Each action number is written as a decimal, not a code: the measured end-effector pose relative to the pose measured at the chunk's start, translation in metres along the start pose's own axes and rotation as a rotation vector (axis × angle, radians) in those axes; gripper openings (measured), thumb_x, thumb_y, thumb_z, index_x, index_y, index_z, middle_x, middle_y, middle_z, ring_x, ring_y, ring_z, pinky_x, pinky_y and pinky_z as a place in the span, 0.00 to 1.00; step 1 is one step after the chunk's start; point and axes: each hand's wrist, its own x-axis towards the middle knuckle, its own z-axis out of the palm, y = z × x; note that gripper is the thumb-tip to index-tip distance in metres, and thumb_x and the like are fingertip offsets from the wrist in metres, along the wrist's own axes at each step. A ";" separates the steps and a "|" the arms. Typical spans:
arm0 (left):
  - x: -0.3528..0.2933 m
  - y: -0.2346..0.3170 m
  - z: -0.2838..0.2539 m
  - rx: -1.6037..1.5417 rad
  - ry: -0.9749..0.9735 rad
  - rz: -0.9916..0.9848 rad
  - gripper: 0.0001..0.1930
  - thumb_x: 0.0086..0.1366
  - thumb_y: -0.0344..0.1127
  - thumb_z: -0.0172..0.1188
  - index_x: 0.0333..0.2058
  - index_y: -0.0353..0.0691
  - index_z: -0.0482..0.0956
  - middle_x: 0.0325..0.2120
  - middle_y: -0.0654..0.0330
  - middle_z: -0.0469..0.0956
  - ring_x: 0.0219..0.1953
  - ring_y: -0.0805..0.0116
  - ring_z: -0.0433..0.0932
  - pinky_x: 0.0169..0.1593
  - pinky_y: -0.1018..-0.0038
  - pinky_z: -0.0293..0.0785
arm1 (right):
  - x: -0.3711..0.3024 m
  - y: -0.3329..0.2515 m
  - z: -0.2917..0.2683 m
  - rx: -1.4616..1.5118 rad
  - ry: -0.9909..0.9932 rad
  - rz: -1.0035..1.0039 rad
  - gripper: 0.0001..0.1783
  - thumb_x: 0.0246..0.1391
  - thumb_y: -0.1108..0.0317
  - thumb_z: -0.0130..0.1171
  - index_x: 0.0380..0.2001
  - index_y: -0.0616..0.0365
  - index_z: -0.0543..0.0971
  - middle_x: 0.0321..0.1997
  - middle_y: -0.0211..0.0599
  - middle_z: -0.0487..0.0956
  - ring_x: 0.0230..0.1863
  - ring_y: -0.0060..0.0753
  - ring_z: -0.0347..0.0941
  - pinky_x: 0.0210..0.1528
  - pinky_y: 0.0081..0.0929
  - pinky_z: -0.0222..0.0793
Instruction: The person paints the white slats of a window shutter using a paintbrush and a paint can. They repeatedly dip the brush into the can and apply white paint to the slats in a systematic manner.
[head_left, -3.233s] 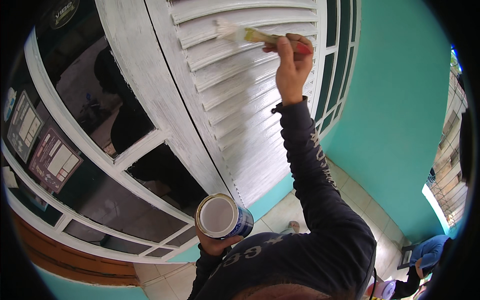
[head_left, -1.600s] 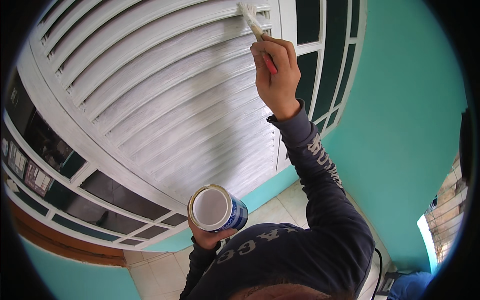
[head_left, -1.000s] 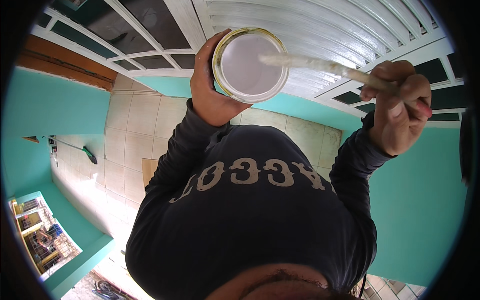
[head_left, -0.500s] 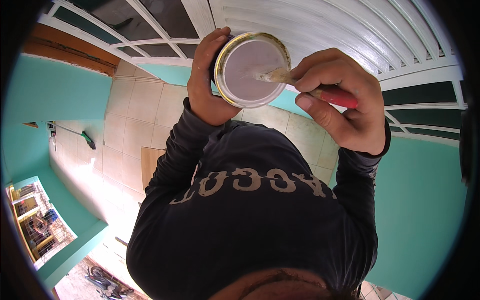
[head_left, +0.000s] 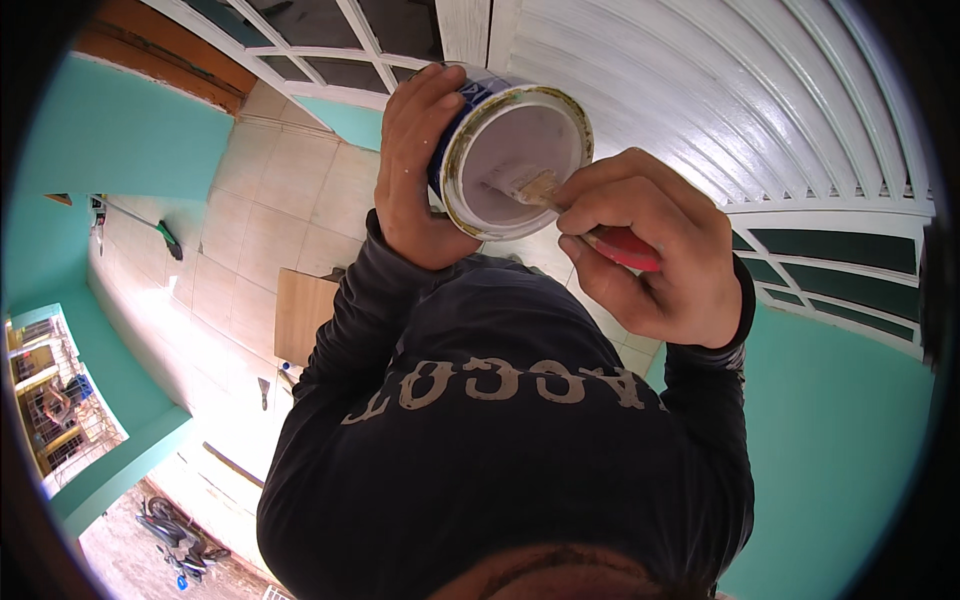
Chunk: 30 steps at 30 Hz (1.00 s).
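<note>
My left hand (head_left: 418, 160) is wrapped around the side of a paint can (head_left: 462, 130), which is tilted so its open mouth faces me. Pale paint (head_left: 495, 150) shows inside, and the rim is smeared with dried paint. Between the thumb and fingers of my right hand (head_left: 660, 245) is a paintbrush (head_left: 620, 246) with a red handle. Its pale bristles reach through the can's mouth, low inside the opening; whether they touch the paint or the inner wall, I cannot tell.
Ahead stands a white slatted door (head_left: 690, 90) beside white-framed panes (head_left: 330, 40). Turquoise walls (head_left: 840, 440) flank me. On the tiled floor to the left are a wooden board (head_left: 303, 315), a scraper-like tool (head_left: 263, 393) and a green-headed broom (head_left: 168, 238). A motorcycle (head_left: 180, 535) stands outside.
The can has tipped further toward me, showing more of its side. My right hand has come lower and left with the brush, whose bristles now sit nearer the can's lower rim.
</note>
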 end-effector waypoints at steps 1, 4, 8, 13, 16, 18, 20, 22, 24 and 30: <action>-0.007 -0.003 -0.001 -0.021 0.012 -0.015 0.49 0.37 0.34 0.82 0.61 0.36 0.67 0.60 0.43 0.71 0.64 0.41 0.68 0.66 0.51 0.63 | 0.000 0.001 0.007 0.000 -0.014 0.001 0.17 0.40 0.83 0.65 0.37 0.59 0.77 0.38 0.41 0.79 0.36 0.42 0.77 0.36 0.33 0.74; -0.015 -0.007 -0.011 -0.008 -0.021 -0.044 0.50 0.37 0.35 0.82 0.61 0.36 0.66 0.61 0.43 0.70 0.64 0.43 0.69 0.65 0.53 0.65 | 0.010 0.003 0.020 0.001 -0.114 0.006 0.13 0.45 0.86 0.66 0.36 0.62 0.79 0.38 0.45 0.82 0.37 0.35 0.80 0.36 0.27 0.76; -0.021 -0.012 -0.024 0.086 -0.036 -0.039 0.53 0.38 0.37 0.84 0.63 0.37 0.62 0.63 0.41 0.66 0.63 0.47 0.71 0.62 0.58 0.71 | 0.019 0.005 0.017 0.051 -0.055 0.007 0.14 0.47 0.85 0.66 0.38 0.64 0.79 0.39 0.45 0.82 0.39 0.35 0.80 0.42 0.27 0.74; -0.015 -0.011 -0.032 0.170 0.083 0.006 0.46 0.39 0.33 0.80 0.60 0.37 0.68 0.60 0.44 0.72 0.63 0.42 0.69 0.65 0.48 0.63 | 0.043 -0.001 0.012 0.045 -0.054 0.004 0.11 0.52 0.81 0.66 0.40 0.65 0.78 0.40 0.44 0.82 0.39 0.34 0.79 0.43 0.27 0.74; -0.010 -0.020 -0.038 0.223 0.086 0.028 0.47 0.36 0.32 0.79 0.60 0.37 0.69 0.59 0.45 0.73 0.63 0.43 0.70 0.66 0.49 0.60 | 0.046 0.007 0.019 0.091 0.005 0.073 0.11 0.56 0.79 0.63 0.42 0.68 0.77 0.42 0.45 0.81 0.36 0.30 0.78 0.39 0.23 0.74; -0.022 -0.027 -0.038 0.229 0.084 -0.021 0.48 0.33 0.30 0.78 0.60 0.38 0.70 0.59 0.48 0.74 0.63 0.45 0.70 0.66 0.51 0.59 | 0.041 0.016 0.036 0.113 0.107 0.173 0.10 0.60 0.76 0.62 0.43 0.68 0.77 0.43 0.47 0.81 0.33 0.27 0.78 0.37 0.22 0.74; -0.018 -0.032 -0.046 0.268 0.068 0.015 0.48 0.32 0.30 0.77 0.59 0.38 0.71 0.59 0.49 0.74 0.62 0.46 0.71 0.65 0.53 0.60 | 0.048 0.015 0.040 0.166 0.154 0.269 0.11 0.62 0.73 0.61 0.44 0.67 0.75 0.46 0.48 0.81 0.34 0.25 0.77 0.37 0.23 0.75; -0.022 -0.031 -0.050 0.309 0.058 -0.017 0.48 0.32 0.31 0.78 0.59 0.38 0.72 0.59 0.49 0.74 0.62 0.46 0.71 0.65 0.53 0.60 | 0.046 0.016 0.046 0.300 0.161 0.319 0.09 0.61 0.75 0.62 0.44 0.66 0.76 0.41 0.40 0.82 0.38 0.22 0.78 0.43 0.20 0.74; -0.013 -0.022 -0.055 0.328 0.055 -0.053 0.48 0.31 0.32 0.78 0.59 0.37 0.72 0.59 0.49 0.74 0.61 0.46 0.71 0.65 0.53 0.60 | 0.055 0.010 0.038 0.343 0.144 0.336 0.10 0.61 0.78 0.61 0.45 0.65 0.76 0.41 0.37 0.83 0.42 0.21 0.78 0.48 0.19 0.74; -0.011 -0.029 -0.051 0.342 0.076 -0.001 0.48 0.32 0.31 0.77 0.60 0.39 0.72 0.59 0.50 0.74 0.62 0.47 0.71 0.65 0.52 0.59 | 0.054 0.017 0.033 0.493 0.077 0.405 0.16 0.58 0.78 0.65 0.48 0.64 0.73 0.47 0.40 0.80 0.49 0.26 0.77 0.52 0.24 0.74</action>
